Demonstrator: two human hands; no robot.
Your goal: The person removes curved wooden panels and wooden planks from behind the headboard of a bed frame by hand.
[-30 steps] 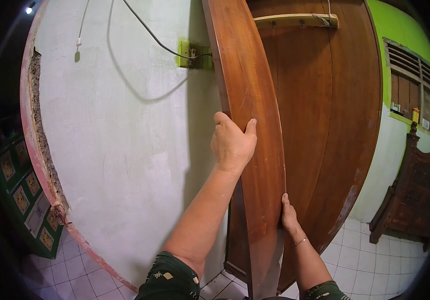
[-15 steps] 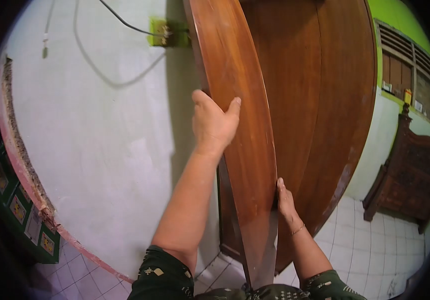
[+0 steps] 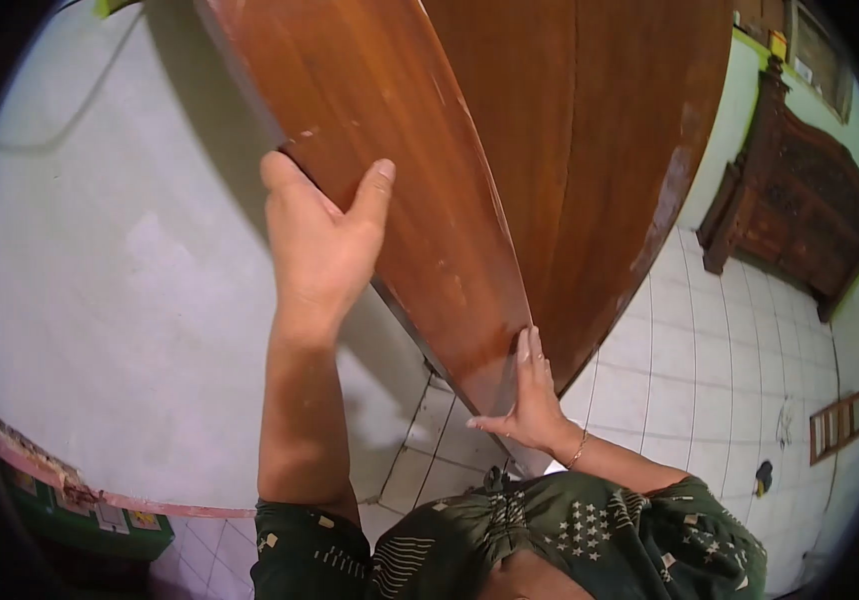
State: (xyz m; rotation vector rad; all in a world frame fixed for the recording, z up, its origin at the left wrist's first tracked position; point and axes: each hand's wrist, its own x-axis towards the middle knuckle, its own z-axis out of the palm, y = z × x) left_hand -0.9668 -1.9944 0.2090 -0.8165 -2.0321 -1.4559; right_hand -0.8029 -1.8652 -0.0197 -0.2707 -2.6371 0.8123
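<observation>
A long reddish-brown wooden board (image 3: 400, 190) slants from the upper left down towards my body. My left hand (image 3: 328, 235) grips its left edge, thumb on the broad face and the other fingers partly hidden round the edge. Lower down, my right hand (image 3: 530, 395) lies against the board near its bottom end, fingers stretched and thumb spread apart. Behind the board stands a larger brown wooden panel (image 3: 620, 130). The board's top is outside the view.
A pale wall (image 3: 130, 330) is on the left, with a broken pinkish edge and a green cabinet (image 3: 100, 535) at lower left. White floor tiles (image 3: 660, 375) lie to the right, where a carved dark wooden piece (image 3: 800, 210) and a small wooden frame (image 3: 845, 425) stand.
The view has tilted down. The board leans more to the left at its upper part. My left hand has moved left with it, and my right hand's thumb is now spread across the board's lower end.
</observation>
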